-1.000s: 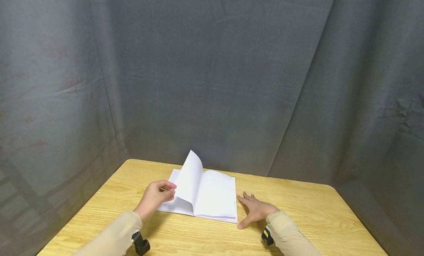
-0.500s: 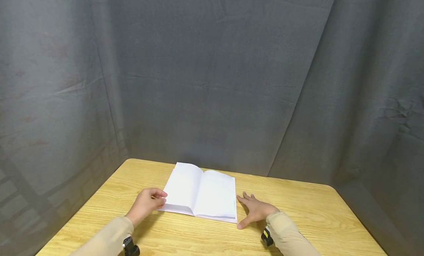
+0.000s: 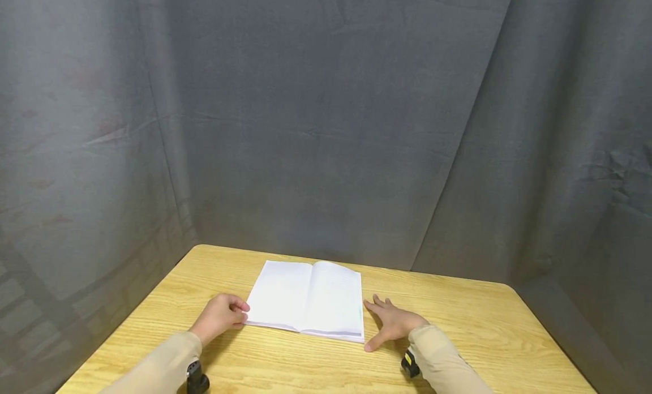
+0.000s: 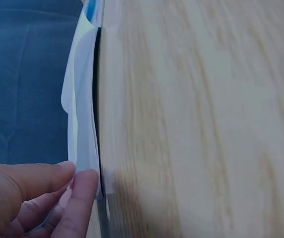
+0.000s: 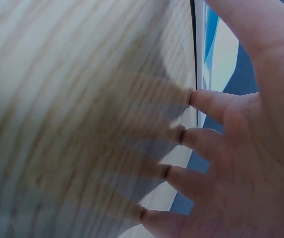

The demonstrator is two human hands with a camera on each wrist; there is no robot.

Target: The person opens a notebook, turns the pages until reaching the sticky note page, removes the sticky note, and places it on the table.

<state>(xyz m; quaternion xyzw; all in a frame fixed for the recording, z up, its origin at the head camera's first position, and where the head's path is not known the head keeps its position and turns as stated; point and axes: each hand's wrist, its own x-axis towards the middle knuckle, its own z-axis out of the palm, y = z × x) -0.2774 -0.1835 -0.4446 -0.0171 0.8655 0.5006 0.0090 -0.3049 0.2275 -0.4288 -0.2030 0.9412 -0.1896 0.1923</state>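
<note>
One open white-paged paper book [image 3: 332, 299] lies face up on the table, a little toward 11 o'clock of the tabletop's middle, both halves down and the spine crease running roughly from 12 to 6. Its right-hand pages arch slightly near the crease, while the left side lies flatter.

Between 8 and 9 o'clock of the book is the bare left hand [image 3: 219, 316], wrist low, forearm coming in from 7. Its thumb and forefinger are curled close together, pinching the book's left edge near the corner; in the left wrist view the two fingertips meet at the paper edge, the other fingers bent behind them.

Between 3 and 4 o'clock is the bare right hand [image 3: 396, 321], palm down and fingers fanned wide, holding nothing. Its fingers reach toward 10 and its thumb toward 8, just beside the book's right edge; the right wrist view shows fingertips resting on the wood.

Long beige sleeves [image 3: 159, 361] cover both forearms, with a small black device [image 3: 409, 364] at each wrist. Beneath everything spreads the yellow wood-grain table [image 3: 300, 367], and dark grey cloth curtains [image 3: 326, 128] hang from 9 round through 12 to 3.
</note>
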